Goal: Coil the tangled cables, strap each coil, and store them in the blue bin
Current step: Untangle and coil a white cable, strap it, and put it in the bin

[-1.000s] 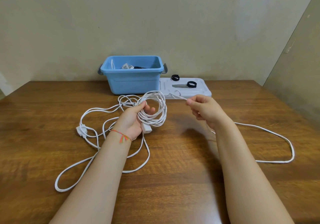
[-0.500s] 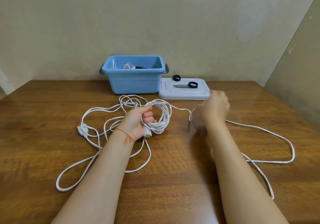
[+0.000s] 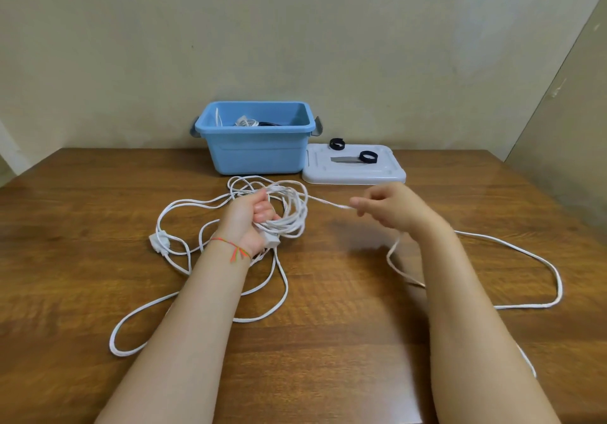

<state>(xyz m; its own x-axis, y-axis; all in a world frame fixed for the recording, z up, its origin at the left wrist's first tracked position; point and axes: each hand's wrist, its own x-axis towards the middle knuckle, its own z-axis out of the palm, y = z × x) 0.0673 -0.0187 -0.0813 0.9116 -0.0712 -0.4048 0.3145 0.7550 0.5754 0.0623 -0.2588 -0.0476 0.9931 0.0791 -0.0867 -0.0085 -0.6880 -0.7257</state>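
Left hand (image 3: 244, 223) fist-grips the coil (image 3: 289, 213) as anchor; right hand (image 3: 391, 208) at 3 o'clock pinches cable (image 3: 328, 203) to feed another loop.

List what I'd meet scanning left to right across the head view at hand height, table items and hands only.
White plug → left hand gripping the cable coil → right hand pinching the cable's free run → loose cable loop lying far right on the table.
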